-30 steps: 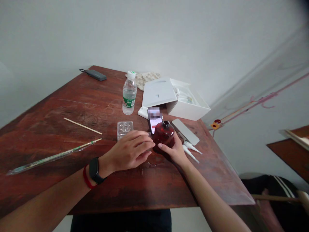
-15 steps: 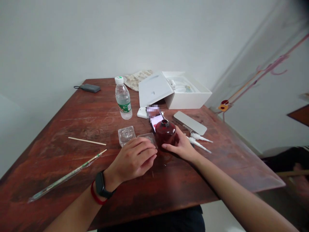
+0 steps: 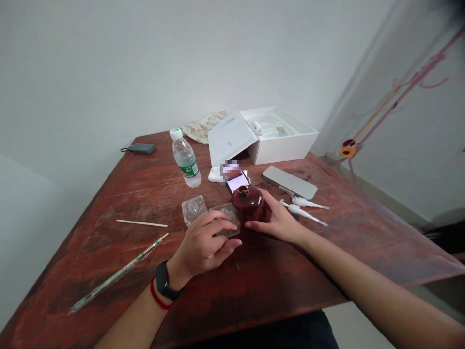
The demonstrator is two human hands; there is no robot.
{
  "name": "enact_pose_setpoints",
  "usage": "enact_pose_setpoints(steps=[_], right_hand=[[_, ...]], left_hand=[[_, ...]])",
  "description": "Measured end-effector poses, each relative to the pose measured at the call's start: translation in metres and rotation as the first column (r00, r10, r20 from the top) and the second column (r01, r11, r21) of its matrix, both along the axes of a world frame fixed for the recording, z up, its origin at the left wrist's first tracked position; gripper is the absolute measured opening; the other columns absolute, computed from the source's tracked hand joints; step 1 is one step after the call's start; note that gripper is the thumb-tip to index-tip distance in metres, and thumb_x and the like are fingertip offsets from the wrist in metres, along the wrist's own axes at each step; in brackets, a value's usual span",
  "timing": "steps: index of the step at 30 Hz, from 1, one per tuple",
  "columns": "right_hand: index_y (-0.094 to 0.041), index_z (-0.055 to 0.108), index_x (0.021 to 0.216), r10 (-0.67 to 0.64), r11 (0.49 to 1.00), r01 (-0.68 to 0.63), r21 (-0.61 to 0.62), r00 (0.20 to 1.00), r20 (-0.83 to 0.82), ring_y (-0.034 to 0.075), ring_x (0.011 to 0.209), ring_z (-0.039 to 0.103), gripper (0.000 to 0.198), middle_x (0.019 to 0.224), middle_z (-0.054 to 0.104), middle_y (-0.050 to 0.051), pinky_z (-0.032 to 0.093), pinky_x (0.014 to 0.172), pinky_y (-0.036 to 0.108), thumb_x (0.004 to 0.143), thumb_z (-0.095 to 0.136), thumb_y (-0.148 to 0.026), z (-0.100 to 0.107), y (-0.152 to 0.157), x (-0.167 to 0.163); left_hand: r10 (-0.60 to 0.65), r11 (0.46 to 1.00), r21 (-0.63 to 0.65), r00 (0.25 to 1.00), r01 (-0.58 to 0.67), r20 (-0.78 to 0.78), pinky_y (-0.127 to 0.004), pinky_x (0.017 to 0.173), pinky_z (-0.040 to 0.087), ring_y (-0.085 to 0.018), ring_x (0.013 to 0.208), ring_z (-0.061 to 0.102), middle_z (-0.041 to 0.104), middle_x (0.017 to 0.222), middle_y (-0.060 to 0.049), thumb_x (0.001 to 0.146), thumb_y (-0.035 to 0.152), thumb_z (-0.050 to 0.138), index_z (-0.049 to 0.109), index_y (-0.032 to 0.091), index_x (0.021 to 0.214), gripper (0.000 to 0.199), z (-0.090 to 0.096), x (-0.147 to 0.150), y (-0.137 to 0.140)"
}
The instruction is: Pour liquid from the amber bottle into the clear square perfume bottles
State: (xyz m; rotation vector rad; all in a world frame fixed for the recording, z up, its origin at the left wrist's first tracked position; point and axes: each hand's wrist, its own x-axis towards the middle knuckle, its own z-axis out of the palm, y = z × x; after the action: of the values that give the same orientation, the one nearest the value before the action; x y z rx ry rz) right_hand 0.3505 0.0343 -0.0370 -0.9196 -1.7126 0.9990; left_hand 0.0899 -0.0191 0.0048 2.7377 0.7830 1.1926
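Note:
My right hand (image 3: 278, 218) is wrapped round the side of a dark red, see-through bottle (image 3: 250, 206) with an uncapped neck, tilted slightly to the left. Fingers apart and holding nothing, my left hand (image 3: 209, 242) hovers just left of the bottle. Beyond its fingertips lies a clear plastic case (image 3: 229, 213), partly covered by the hand. Another clear square box (image 3: 193, 209) is beside that one. Right of the bottle, two white pump heads (image 3: 303, 211) with tubes rest on the wooden table (image 3: 283, 276).
Behind the bottle are a phone (image 3: 238, 182) and a white case (image 3: 215, 174). A water bottle (image 3: 187, 165), a white box (image 3: 283, 148), a grey slab (image 3: 289, 182) and a dark device (image 3: 141, 148) stand farther back. Left lie a bare chopstick (image 3: 141, 223) and wrapped chopsticks (image 3: 119, 274).
My left hand's fingers have spread apart, with the thumb now away from them. The red bottle leans slightly more to the left in my right hand. The camera view has shifted and tilted.

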Motion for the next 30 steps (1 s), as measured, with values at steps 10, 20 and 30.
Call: enact_pose_setpoints(steps=[10,20,30], right_hand=[[-0.027,0.058,0.152,0.022,1.000,-0.022,0.016,0.999,0.025,0.039,0.137,0.066,0.089,0.148,0.071,0.011,0.046,0.123,0.061,0.074,0.098,-0.040,-0.003,0.002,0.001],[-0.028,0.060,0.151,0.026,0.999,-0.027,-0.038,0.999,-0.039,0.039,0.138,0.066,0.091,0.148,0.070,0.012,0.046,0.123,0.063,0.070,0.101,-0.036,-0.006,0.004,0.002],[-0.027,0.058,0.144,-0.101,0.995,0.101,0.004,0.993,-0.068,0.039,0.135,0.067,0.088,0.143,0.071,0.012,0.043,0.124,0.063,0.069,0.101,-0.039,0.001,0.003,0.004]], left_hand=[[0.013,0.999,0.029,0.997,-0.016,0.077,-0.043,0.091,0.064,-0.026,0.105,0.070,0.083,0.100,-0.006,0.100,0.007,0.061,0.067,0.019,0.070,0.033,-0.001,0.004,-0.002],[0.080,0.993,-0.100,0.984,-0.065,0.158,-0.047,0.093,0.061,-0.028,0.108,0.073,0.079,0.087,-0.008,0.104,0.017,0.045,0.062,0.022,0.064,0.043,0.008,-0.011,-0.002],[0.437,0.888,-0.086,0.886,-0.452,-0.156,-0.039,0.082,0.067,-0.033,0.116,0.078,0.076,0.133,-0.015,0.101,0.045,0.070,0.063,0.018,0.140,0.048,0.004,-0.013,0.007]])
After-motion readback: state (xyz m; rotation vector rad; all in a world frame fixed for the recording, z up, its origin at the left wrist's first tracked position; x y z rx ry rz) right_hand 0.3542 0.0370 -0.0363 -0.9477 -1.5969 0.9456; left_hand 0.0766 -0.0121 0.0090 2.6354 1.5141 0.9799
